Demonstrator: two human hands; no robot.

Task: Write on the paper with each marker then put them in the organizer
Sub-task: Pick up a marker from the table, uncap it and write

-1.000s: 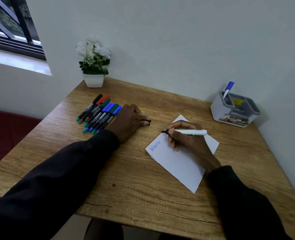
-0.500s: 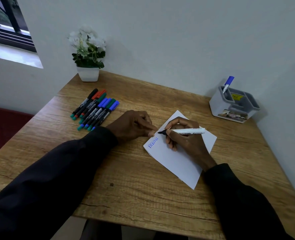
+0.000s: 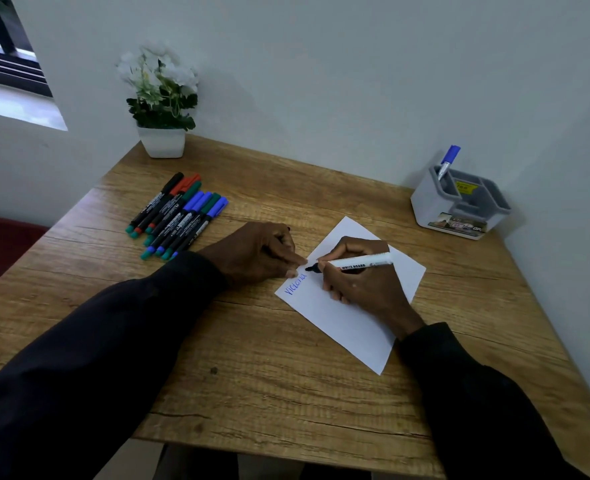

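A pale wall [image 3: 321, 64] backs your wooden table [image 3: 252, 375], with a window [image 3: 6, 64] at the far left. Your two dark sleeves [image 3: 96, 358] reach in from the near edge. The left one covers the near end of the marker closest to you.

One sheet of paper [image 3: 342, 323] lies angled, right of the table's centre. Your right hand hides its middle.

One potted plant [image 3: 162, 98] with white flowers stands at the far left corner against the wall. One grey-and-white organizer [image 3: 432, 206] sits at the far right corner, well apart from the paper.

The row of markers [image 3: 179, 216] lies packed side by side, between the plant and your left hand. By the caps you can count seven: one black, one red, two green and three blue. The row is too tight to be sure of that number.

Your left hand [image 3: 255, 254] rests on the table with its fingers curled and its fingertips on the paper's left edge. You cannot tell whether it encloses anything.

Your right hand [image 3: 362, 282] pinches one white-board marker [image 3: 366, 264], which has a white barrel. Its black tip points left over the paper, beside the left fingertips. Whether the tip touches the sheet is unclear.

One blue-capped marker [image 3: 450, 159] stands tilted in the organizer's back-left compartment.

One blue word [image 3: 295, 284] is written near the paper's left corner, just below the tip.
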